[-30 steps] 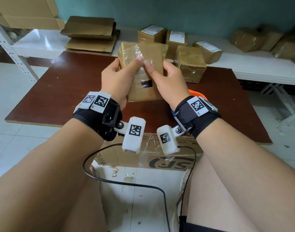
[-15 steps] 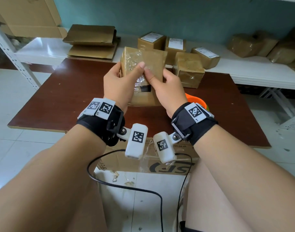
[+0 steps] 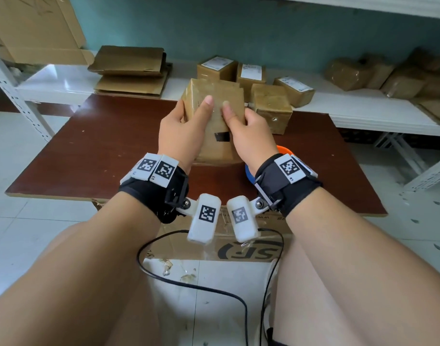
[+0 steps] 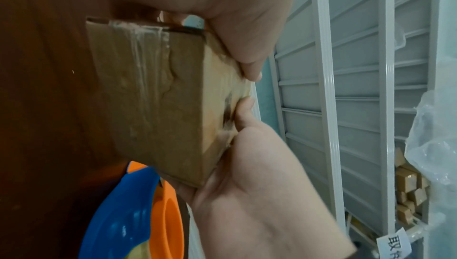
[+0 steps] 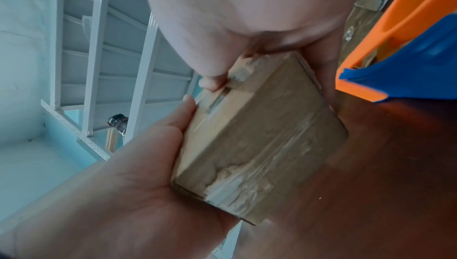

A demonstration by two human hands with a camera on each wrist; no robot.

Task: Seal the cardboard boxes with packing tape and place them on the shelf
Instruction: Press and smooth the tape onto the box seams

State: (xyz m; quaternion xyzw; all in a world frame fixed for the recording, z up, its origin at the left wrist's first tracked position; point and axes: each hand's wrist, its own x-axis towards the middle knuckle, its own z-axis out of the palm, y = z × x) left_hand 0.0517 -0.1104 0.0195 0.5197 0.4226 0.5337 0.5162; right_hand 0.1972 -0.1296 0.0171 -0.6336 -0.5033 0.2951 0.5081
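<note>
Black wrist straps (image 3: 161, 188) with white coded tags (image 3: 156, 168)

I count one taped box (image 3: 215, 106) between my two hands, left hand (image 3: 181, 132) and right hand (image 3: 251, 131). One more box (image 3: 271, 108) stands on the table (image 3: 101, 151), three labelled boxes (image 3: 217, 67) on the shelf (image 3: 364, 113), and one tape dispenser (image 4: 133, 214).

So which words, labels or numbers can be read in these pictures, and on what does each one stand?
"SF", seen upside down: on the big carton under the table edge.
"取": first character on the white tag hanging from the rack; the rest is cut off.
White shipping labels on the shelf boxes: too small to read.
Wrist markers: square codes only, no words.
</note>
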